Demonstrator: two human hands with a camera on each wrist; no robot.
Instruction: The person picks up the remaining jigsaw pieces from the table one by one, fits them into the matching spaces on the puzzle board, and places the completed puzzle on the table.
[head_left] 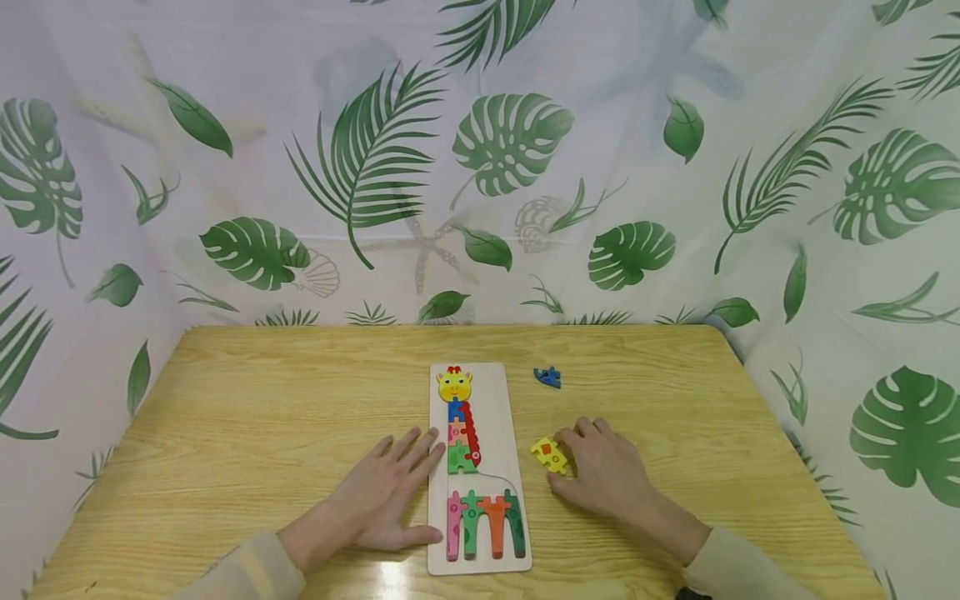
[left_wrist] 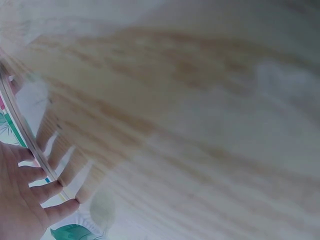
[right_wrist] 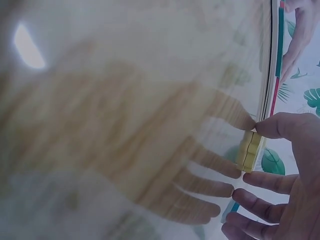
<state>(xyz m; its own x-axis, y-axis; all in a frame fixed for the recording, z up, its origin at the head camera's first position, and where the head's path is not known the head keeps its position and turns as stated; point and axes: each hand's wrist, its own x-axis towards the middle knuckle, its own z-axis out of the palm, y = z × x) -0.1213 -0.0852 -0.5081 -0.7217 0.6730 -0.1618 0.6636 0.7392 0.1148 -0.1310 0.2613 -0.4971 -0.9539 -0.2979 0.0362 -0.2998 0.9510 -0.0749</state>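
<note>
A wooden giraffe puzzle board (head_left: 495,417) lies upright on the table before me. On it sit a yellow giraffe head (head_left: 454,385), blue, pink and green neck pieces, a red mane piece (head_left: 472,433) and several coloured leg pieces (head_left: 495,525). My left hand (head_left: 390,492) rests with spread fingers at the board's left edge, fingertips and thumb touching it. To the right of the board, my right hand (head_left: 607,467) pinches a yellow puzzle piece (head_left: 550,455) between thumb and index finger. The right wrist view shows that yellow piece (right_wrist: 249,151) edge-on, low at the tabletop.
A dark blue puzzle piece (head_left: 548,377) lies beyond my right hand, right of the board's top. The wooden table (head_left: 300,375) has a glossy top that reflects the hands. A leaf-printed curtain (head_left: 480,250) hangs behind the table and at both sides.
</note>
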